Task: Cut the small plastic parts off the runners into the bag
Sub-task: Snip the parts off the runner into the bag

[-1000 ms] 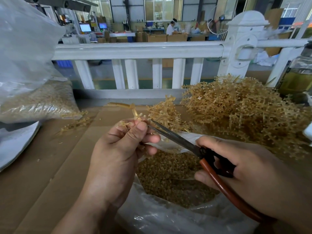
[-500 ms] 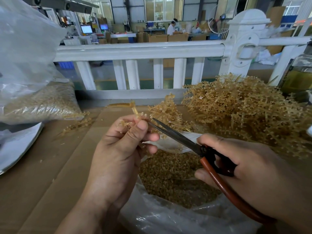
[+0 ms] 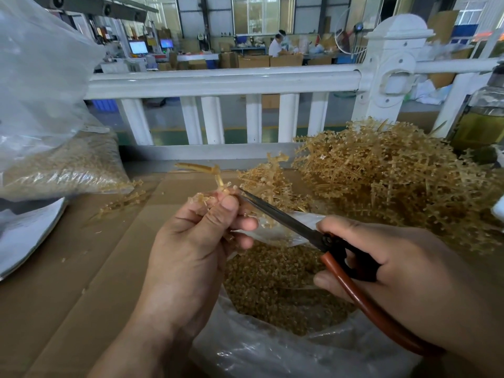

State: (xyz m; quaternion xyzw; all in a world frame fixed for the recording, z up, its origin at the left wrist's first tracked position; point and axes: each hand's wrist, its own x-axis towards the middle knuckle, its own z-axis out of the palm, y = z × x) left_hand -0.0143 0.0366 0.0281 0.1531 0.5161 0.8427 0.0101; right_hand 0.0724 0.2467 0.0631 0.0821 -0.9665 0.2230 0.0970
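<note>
no readable text or labels, distant monitor screens too small to read

1. The bag sits on the bench, front centre, with cut parts in it.
2. Over it, the runner in the left hand is left of the scissors in the right hand.
3. The runner pile lies behind, to the right.
4. The filled bag lies far left, and the railing stands behind the bench.

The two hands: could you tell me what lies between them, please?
Head view: the scissors reach from the right hand to the runner in the left hand, above the bag.
</note>
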